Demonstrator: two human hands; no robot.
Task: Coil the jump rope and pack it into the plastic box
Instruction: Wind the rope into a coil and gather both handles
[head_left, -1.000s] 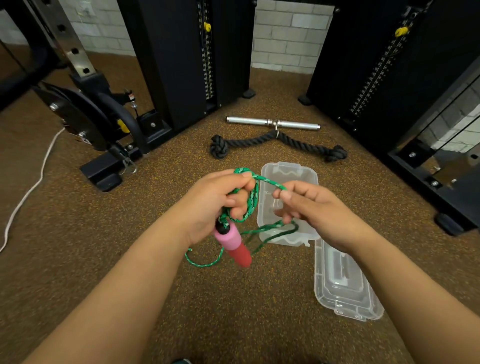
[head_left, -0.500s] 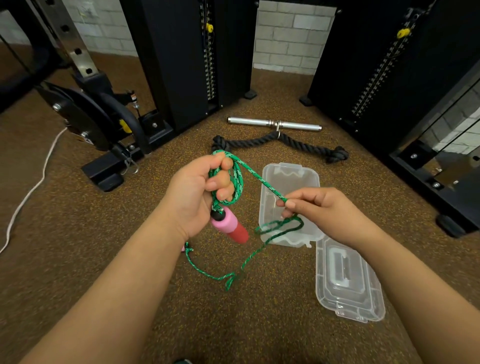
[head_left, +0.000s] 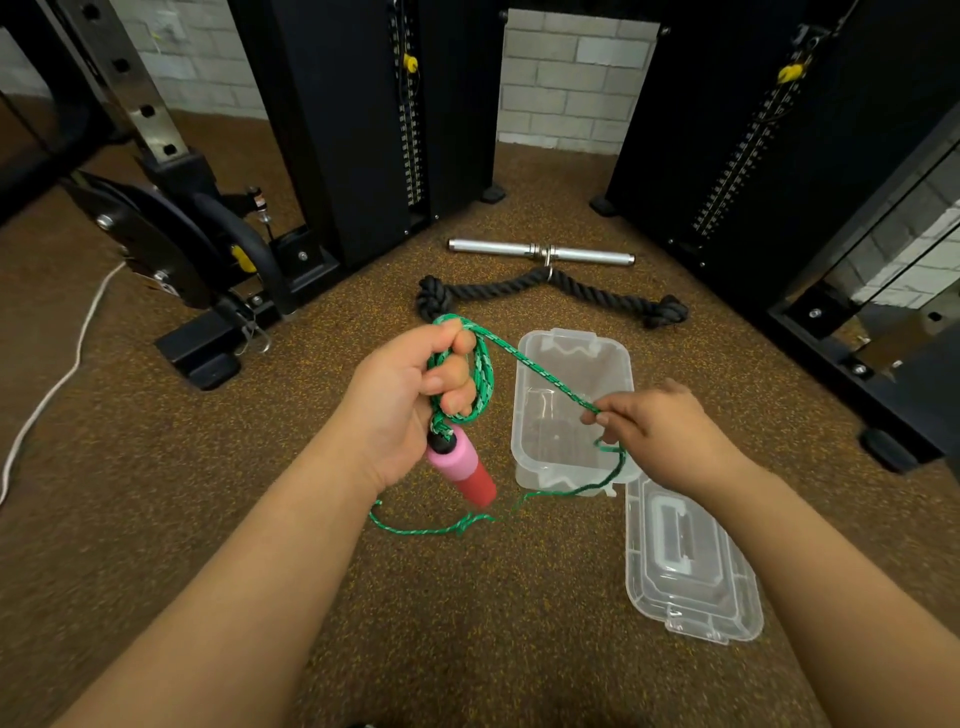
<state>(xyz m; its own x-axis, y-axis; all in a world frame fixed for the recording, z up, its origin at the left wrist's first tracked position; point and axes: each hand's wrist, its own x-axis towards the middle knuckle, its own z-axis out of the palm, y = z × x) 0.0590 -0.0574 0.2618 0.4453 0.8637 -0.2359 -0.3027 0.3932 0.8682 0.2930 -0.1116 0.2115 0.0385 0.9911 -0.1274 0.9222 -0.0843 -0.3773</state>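
Note:
My left hand (head_left: 410, 400) grips several coils of the green jump rope (head_left: 540, 371); the rope's pink and red handle (head_left: 460, 467) hangs below its fingers. A taut strand runs from that hand down to my right hand (head_left: 660, 431), which pinches it above the open clear plastic box (head_left: 574, 353). Slack rope drops from my right hand over the box's near rim and trails along the floor below the handle. The box's clear lid (head_left: 685, 561) lies on the floor just right of and nearer than the box.
A black rope attachment (head_left: 550, 293) and a chrome bar (head_left: 540, 253) lie on the brown rubber floor beyond the box. Black weight-stack machines (head_left: 363, 119) stand at the back and right. A white cord (head_left: 57, 384) runs along the floor at the left.
My right hand has pulled the strand out to the right and away from my left hand, stretching it taut over the box. My left hand has kept its coils and the handle.

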